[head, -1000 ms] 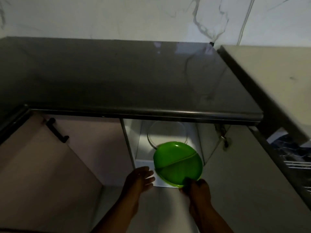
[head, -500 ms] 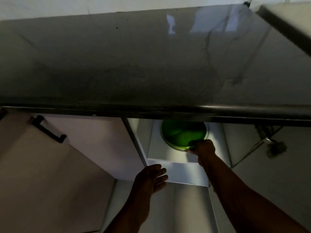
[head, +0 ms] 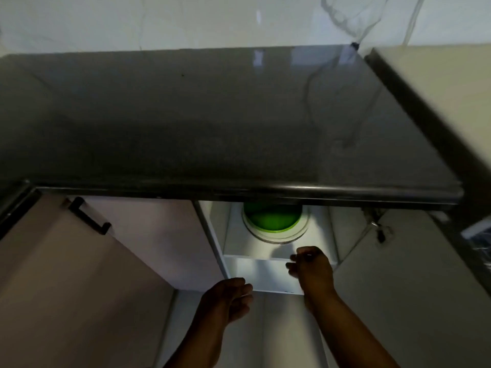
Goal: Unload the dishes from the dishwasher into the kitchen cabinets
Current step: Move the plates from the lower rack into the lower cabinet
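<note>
A green plate [head: 272, 220] lies on a clear glass plate [head: 276, 236] on the white shelf [head: 239, 243] inside the open lower cabinet, its far part hidden under the counter edge. My right hand [head: 310, 266] is in front of the shelf's lip, below the plates, fingers loosely curled and holding nothing. My left hand [head: 228, 301] hovers lower left of it, relaxed and empty.
A dark glossy countertop [head: 212, 123] overhangs the cabinet. The cabinet's left door [head: 79, 261] with a black handle [head: 89, 220] stands open; the right door [head: 411, 288] is open too. A dishwasher rack corner [head: 481, 243] shows at the far right.
My right hand let go of the green plate, which now rests on the glass plate, and drew back toward me. My left hand stayed about where it was.
</note>
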Motion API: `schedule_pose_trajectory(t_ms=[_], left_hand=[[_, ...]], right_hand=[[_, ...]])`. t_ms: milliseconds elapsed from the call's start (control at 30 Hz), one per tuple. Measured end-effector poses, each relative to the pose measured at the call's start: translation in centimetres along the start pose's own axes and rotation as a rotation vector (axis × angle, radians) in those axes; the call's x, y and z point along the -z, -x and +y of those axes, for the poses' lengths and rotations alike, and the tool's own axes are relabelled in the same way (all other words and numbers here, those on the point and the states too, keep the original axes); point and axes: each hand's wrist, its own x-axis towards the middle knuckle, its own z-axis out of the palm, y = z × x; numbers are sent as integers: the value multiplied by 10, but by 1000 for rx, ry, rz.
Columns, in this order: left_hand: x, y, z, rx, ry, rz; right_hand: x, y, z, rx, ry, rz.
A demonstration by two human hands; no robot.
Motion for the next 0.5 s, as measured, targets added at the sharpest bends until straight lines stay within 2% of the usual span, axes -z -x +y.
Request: schedule_pose_trajectory(t_ms=[100, 200, 500], left_hand=[[-11, 28, 6, -34, -32, -12], [-21, 64, 6, -100, -94, -46], [-46, 151, -17, -123, -225, -158]], right_hand=[[29, 63, -10, 153, 37, -20], [61, 116, -25, 367, 247, 0], [147, 199, -60, 804, 592, 299]])
